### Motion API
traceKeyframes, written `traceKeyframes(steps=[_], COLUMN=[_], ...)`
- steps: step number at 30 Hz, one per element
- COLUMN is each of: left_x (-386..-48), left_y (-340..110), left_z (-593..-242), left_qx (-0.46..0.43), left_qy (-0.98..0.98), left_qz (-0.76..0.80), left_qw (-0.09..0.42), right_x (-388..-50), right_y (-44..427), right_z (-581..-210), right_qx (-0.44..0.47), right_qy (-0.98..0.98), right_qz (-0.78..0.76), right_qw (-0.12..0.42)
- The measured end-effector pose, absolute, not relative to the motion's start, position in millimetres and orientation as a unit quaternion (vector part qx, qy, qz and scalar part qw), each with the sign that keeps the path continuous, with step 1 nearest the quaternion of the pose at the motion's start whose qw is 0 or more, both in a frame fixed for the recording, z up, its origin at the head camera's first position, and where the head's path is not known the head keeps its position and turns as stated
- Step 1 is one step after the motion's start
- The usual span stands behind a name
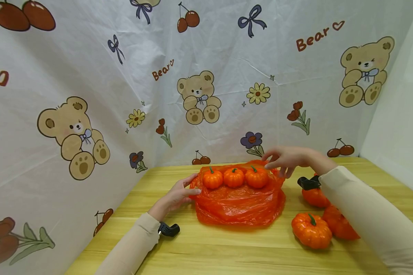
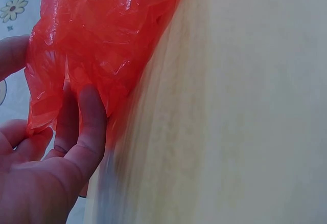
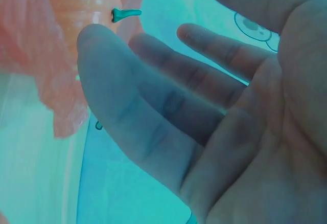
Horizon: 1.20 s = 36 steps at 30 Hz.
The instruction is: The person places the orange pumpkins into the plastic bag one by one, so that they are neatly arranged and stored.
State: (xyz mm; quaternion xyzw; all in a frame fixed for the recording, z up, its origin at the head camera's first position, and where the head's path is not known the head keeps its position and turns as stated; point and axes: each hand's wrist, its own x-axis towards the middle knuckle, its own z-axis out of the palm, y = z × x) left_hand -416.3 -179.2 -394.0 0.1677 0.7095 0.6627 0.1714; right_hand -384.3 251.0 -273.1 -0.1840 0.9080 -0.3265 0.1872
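A thin red plastic bag (image 1: 239, 209) lies on the table, its mouth spread. Three small orange pumpkins with green stems, left (image 1: 212, 178), middle (image 1: 234, 178) and right (image 1: 256, 178), sit in a row within the bag's mouth. My left hand (image 1: 176, 194) holds the bag's left edge; in the left wrist view its fingers curl round the crinkled film (image 2: 97, 35). Over the bag's right rim hovers my right hand (image 1: 290, 158), close to the right pumpkin. Its fingers are loosely spread with nothing in them in the right wrist view.
On the right of the wooden table (image 1: 227, 252) are more pumpkins: one in front (image 1: 311, 231), one partly under the right sleeve (image 1: 340, 225), another behind (image 1: 314, 197). A white cloth (image 1: 223, 49) printed with bears hangs along the back and left.
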Motion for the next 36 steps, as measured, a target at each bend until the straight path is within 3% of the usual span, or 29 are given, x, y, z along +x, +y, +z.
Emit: traceKeyframes(steps=[17,36], left_x=[-418,-415], left_y=[-180,-180], left_z=[-394,-392], left_qx=[0.170,0.167], left_qy=[0.700,0.700], left_qz=[0.670,0.670], left_qw=[0.180,0.181], right_x=[-338,-297], right_y=[297,362], right_z=[-285,-321], right_qx=[-0.226,-0.372], right_qy=[0.891,0.836], right_qz=[-0.353,-0.364], right_qw=[0.176,0.176])
